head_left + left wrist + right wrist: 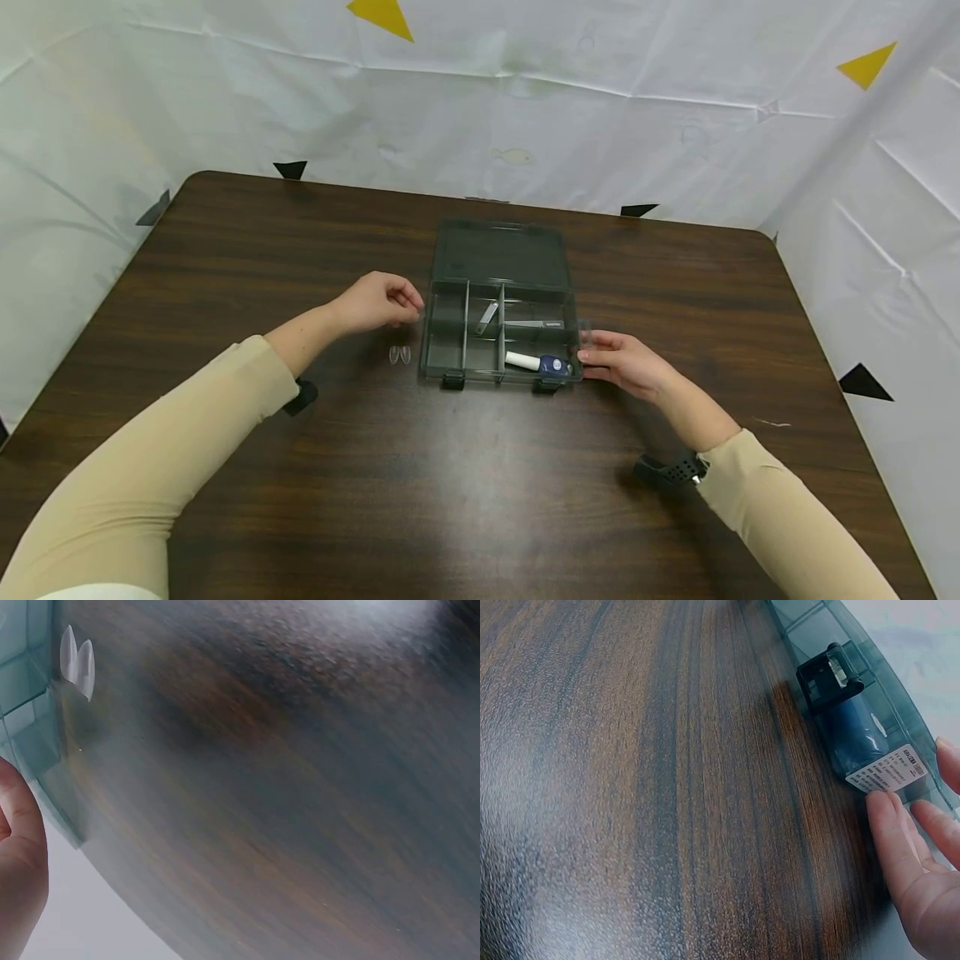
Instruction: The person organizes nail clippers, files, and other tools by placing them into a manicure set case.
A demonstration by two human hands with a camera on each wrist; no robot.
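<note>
A clear smoky organizer box [444,350] lies open mid-table, its lid [501,250] laid back. Its compartments hold a white and blue tube [536,362] and two small metal pieces [487,317]. My left hand [412,310] hovers by the box's left wall with its fingers curled and tips together; I see nothing in them. Two tiny clear pads [400,354] lie on the table just below that hand, and show again [77,664] beside the box [22,682]. My right hand [588,350] rests straight fingers [889,825] against the box's right wall [870,690], next to a white label [889,771].
The dark wood table [480,483] stretches wide in front of the box. White sheeting with yellow and black triangles walls in the back and sides. A black latch [830,675] sticks out from the box's front edge. Black straps [671,468] circle both wrists.
</note>
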